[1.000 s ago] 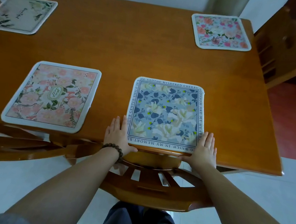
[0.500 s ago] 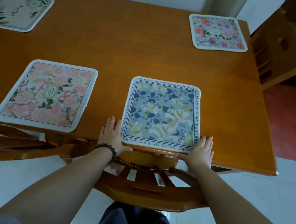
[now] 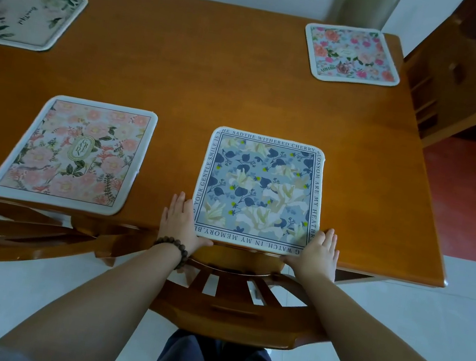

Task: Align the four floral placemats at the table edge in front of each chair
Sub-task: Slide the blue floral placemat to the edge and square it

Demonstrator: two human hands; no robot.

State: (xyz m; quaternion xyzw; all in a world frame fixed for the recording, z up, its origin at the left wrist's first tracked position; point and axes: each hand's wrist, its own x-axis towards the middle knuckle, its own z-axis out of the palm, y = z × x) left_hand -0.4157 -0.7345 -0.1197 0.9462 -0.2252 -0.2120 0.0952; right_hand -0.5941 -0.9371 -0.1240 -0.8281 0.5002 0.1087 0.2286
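Observation:
A blue floral placemat [image 3: 260, 190] with a text border lies at the near table edge, above a chair back. My left hand [image 3: 180, 221] lies flat at its near left corner, thumb along the mat's front edge. At the near right corner my right hand [image 3: 317, 252] grips the same way. A pink floral placemat [image 3: 76, 151] lies to the left at the near edge, slightly skewed. At the far left edge sits a cream placemat [image 3: 25, 17]. A rose-patterned placemat [image 3: 351, 54] is at the far right corner.
The wooden table [image 3: 214, 83] fills the view. One wooden chair [image 3: 230, 301] stands pushed in below my hands, another [image 3: 3, 233] at the near left, a third [image 3: 446, 79] at the right end. White floor tiles lie below, red floor at right.
The blue placemat has slid slightly toward the near table edge under both hands. My view has shifted a little; the other mats have not moved.

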